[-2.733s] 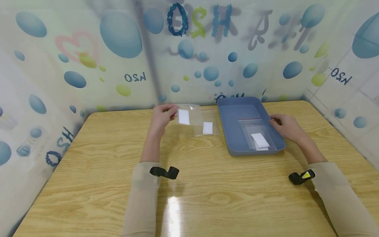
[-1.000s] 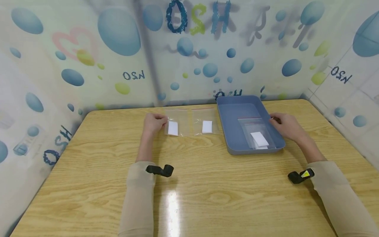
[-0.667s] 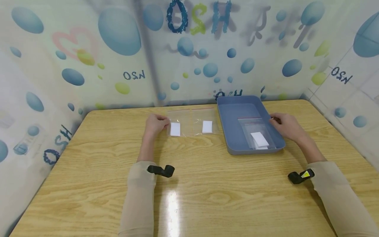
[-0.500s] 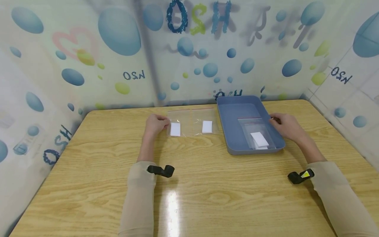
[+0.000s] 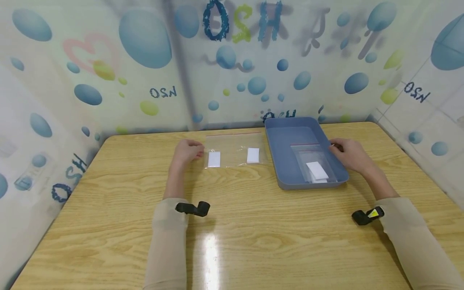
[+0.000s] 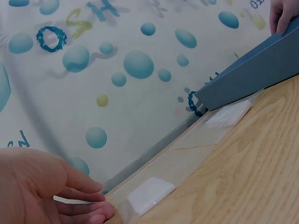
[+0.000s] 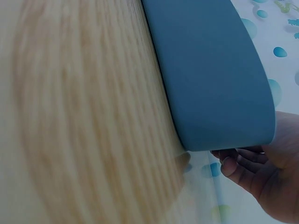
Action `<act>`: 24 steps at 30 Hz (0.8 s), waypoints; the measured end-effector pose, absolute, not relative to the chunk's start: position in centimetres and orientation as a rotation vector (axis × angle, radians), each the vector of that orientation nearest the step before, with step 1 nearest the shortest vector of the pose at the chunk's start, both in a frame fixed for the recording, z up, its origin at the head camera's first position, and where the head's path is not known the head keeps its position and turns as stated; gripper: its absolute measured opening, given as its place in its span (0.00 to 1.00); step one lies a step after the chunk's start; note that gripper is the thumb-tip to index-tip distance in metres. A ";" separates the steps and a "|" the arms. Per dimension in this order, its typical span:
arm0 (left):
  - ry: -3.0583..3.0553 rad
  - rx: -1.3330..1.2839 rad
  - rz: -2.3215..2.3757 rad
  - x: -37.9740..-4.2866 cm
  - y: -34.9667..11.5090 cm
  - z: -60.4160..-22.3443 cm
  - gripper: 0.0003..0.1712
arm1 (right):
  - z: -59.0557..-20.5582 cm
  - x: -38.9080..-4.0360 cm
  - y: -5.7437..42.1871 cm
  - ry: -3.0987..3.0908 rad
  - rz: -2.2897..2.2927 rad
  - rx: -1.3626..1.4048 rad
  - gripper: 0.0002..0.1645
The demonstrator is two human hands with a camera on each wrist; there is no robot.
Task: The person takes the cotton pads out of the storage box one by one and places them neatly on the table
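Observation:
Two clear zip bags lie side by side at the back of the table, each with a small white rectangle inside. The left bag (image 5: 229,152) is just right of my left hand (image 5: 187,151), whose fingers are loosely bent and hold nothing. In the left wrist view those fingers (image 6: 88,208) end right at the bag's near edge. The right bag (image 5: 259,140) reaches toward the blue-grey plastic tray (image 5: 290,155). My right hand (image 5: 349,154) grips the tray's right wall; in the right wrist view part of its fingers is hidden behind the tray.
More zip bags (image 5: 302,155) with white rectangles lie overlapped in the front right of the tray. A patterned wall covering (image 5: 232,108) rises directly behind the table's back edge. Wooden tabletop (image 5: 268,225) stretches in front of the bags and tray.
My left hand has lowered the left bag onto the table, shifted it right beside the other bag, then let go and drawn slightly left. The right hand has stayed at the tray.

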State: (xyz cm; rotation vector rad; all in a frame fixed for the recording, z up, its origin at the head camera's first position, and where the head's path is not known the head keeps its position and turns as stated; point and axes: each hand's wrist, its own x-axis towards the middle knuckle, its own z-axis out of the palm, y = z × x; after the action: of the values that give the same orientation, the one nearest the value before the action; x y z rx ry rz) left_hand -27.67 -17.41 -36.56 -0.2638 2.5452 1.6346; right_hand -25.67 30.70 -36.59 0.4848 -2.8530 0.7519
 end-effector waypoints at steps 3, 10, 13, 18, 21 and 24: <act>2.558 -0.286 1.635 -27.6 -17.3 -36.4 0.19 | -36.6 -25.7 30.7 -2.856 0.749 0.480 0.18; 2.613 -0.246 1.673 -27.6 -16.6 -36.3 0.18 | -36.8 -25.8 30.8 -2.848 0.736 0.481 0.18; 2.656 -0.233 1.650 -27.5 -16.3 -36.3 0.19 | -36.8 -25.8 30.8 -2.853 0.736 0.484 0.18; 2.686 -0.221 1.623 -27.5 -16.0 -36.1 0.20 | -36.8 -25.8 30.8 -2.861 0.743 0.481 0.19; 2.690 -0.195 1.636 -27.5 -15.5 -35.8 0.19 | -36.8 -25.8 30.8 -2.862 0.750 0.481 0.18; 2.708 -0.152 1.634 -27.5 -14.9 -35.5 0.19 | -36.8 -25.8 30.8 -2.867 0.754 0.475 0.19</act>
State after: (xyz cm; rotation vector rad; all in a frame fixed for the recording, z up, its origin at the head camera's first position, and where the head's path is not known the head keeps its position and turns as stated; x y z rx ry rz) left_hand -27.49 -14.89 -35.50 -0.1519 2.7083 1.6345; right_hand -25.76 30.83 -36.77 0.4754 -2.8668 0.7544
